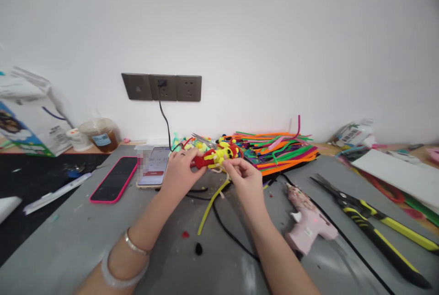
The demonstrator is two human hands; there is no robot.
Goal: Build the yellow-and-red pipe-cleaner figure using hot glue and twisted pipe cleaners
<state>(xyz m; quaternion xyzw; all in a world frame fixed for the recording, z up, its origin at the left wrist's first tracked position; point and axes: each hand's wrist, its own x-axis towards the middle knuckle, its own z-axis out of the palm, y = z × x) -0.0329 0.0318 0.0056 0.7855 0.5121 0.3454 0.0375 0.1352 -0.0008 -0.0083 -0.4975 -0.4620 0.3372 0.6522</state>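
Observation:
A small red and yellow pipe-cleaner figure (214,157) is held on its side above the grey table mat. My left hand (183,167) is closed round its red end at the left. At the yellow part, my right hand (242,174) pinches with thumb and forefinger; the fingertips touch the figure. A yellow-green pipe cleaner (210,208) lies slanting on the mat just below the hands. Behind the figure are metal scissors tips (202,139) and small coloured pieces, partly hidden by the figure and my left hand.
A pink glue gun (308,224) and long yellow-black pliers (370,222) lie at the right, with a black cable. Colourful pipe cleaners (284,151) are piled behind. Two phones, one pink-edged (115,179) and one lit (154,167), lie left. A socket panel (162,87) is on the wall.

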